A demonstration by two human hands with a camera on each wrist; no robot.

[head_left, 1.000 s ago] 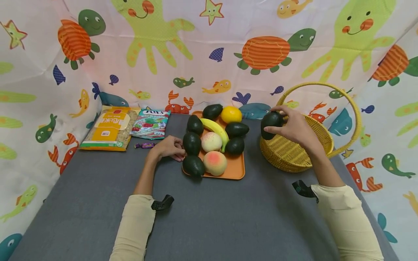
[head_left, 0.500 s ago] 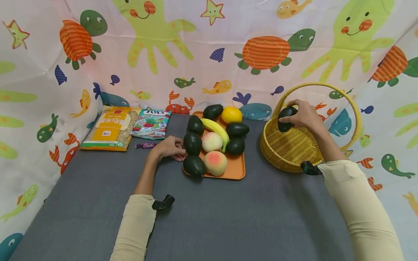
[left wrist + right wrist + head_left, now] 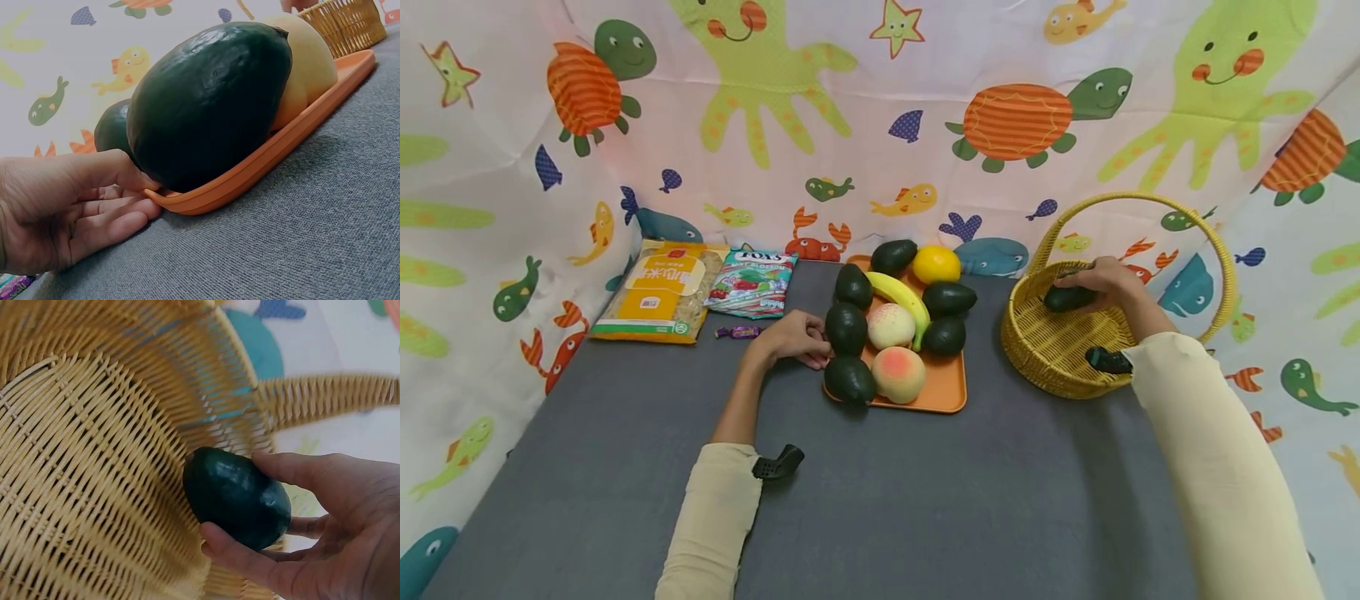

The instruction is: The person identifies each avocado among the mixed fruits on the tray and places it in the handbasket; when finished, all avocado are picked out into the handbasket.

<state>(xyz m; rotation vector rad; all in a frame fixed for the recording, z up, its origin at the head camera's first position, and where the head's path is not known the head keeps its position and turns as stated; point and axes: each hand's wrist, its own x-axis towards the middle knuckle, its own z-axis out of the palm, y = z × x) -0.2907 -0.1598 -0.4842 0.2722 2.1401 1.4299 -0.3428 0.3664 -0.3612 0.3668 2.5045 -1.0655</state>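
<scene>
Inside the yellow wicker basket [image 3: 1030, 358], my right hand [image 3: 1108, 283] holds a dark green avocado [image 3: 1066, 298]; the right wrist view has this avocado [image 3: 236, 497] between the thumb and fingers of the hand [image 3: 337, 519], near the woven wall. My left hand [image 3: 792, 339] is at the left edge of the orange tray [image 3: 953, 392]. In the left wrist view, its thumb and fingers [image 3: 134, 209] pinch the tray's rim [image 3: 206, 199] beside a large avocado [image 3: 212, 106]. On the tray lie several avocados [image 3: 846, 329], a banana [image 3: 898, 293], two peaches [image 3: 898, 375] and a yellow fruit [image 3: 936, 265].
At the back left of the grey table [image 3: 880, 500] lie a yellow grain bag [image 3: 658, 292] and a teal candy bag [image 3: 752, 283], with a small purple-wrapped candy [image 3: 739, 332] in front. The basket's tall handle [image 3: 1225, 267] arches above it. A patterned cloth [image 3: 865, 83] hangs behind.
My right hand has carried the avocado rightward from the basket's left edge, then down inside the basket. My left hand has stayed at the tray's edge.
</scene>
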